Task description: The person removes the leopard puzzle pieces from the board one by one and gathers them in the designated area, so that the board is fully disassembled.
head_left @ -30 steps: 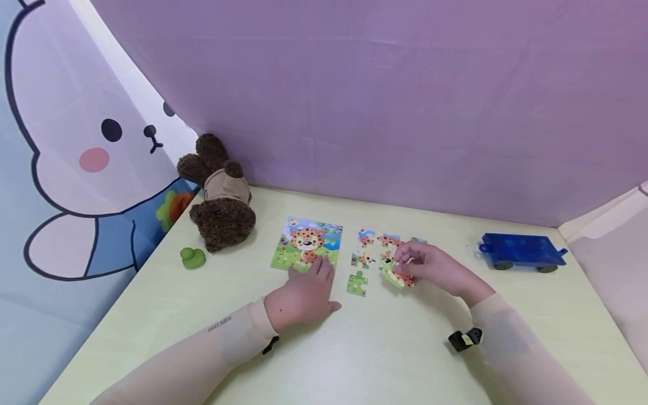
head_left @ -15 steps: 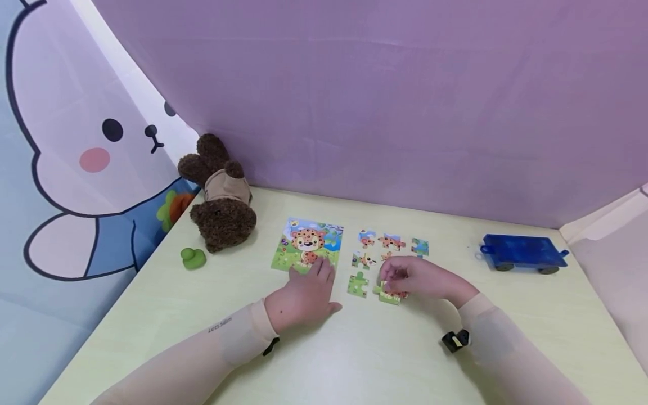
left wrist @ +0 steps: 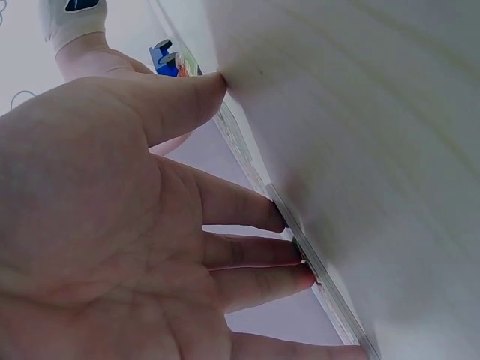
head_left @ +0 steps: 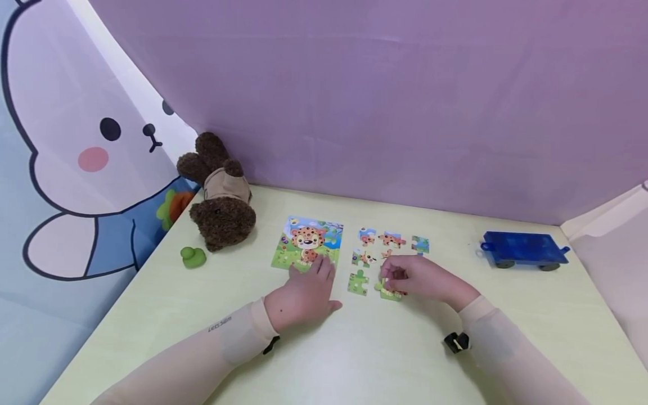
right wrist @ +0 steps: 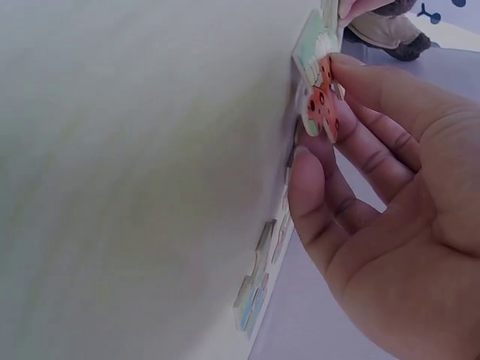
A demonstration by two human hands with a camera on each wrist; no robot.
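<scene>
My left hand (head_left: 306, 295) rests with extended fingers on the lower right corner of a square picture card (head_left: 288, 256) showing a cartoon leopard. In the left wrist view its fingertips (left wrist: 300, 276) press at the card's edge, and the thumb touches the table. My right hand (head_left: 422, 278) pinches a green and orange-spotted jigsaw piece (head_left: 390, 294) between thumb and fingers, just right of a green corner piece (head_left: 358, 283). From the right wrist, that spotted piece (right wrist: 321, 105) appears tilted, close over the tabletop. Several other jigsaw pieces (head_left: 392, 239) lie in spaced rows behind, some partly hidden by the right hand.
A brown plush bear (head_left: 223, 219) lies at the back left of the table (head_left: 324, 360), with a small green toy (head_left: 193, 257) before it. On the far right stands a blue toy wagon (head_left: 523, 248). A purple cloth (head_left: 379, 107) hangs behind the table.
My right hand has moved left and slightly nearer, turning the spotted piece and bringing it beside the green corner piece. It uncovers the back right piece. The left hand keeps its place.
</scene>
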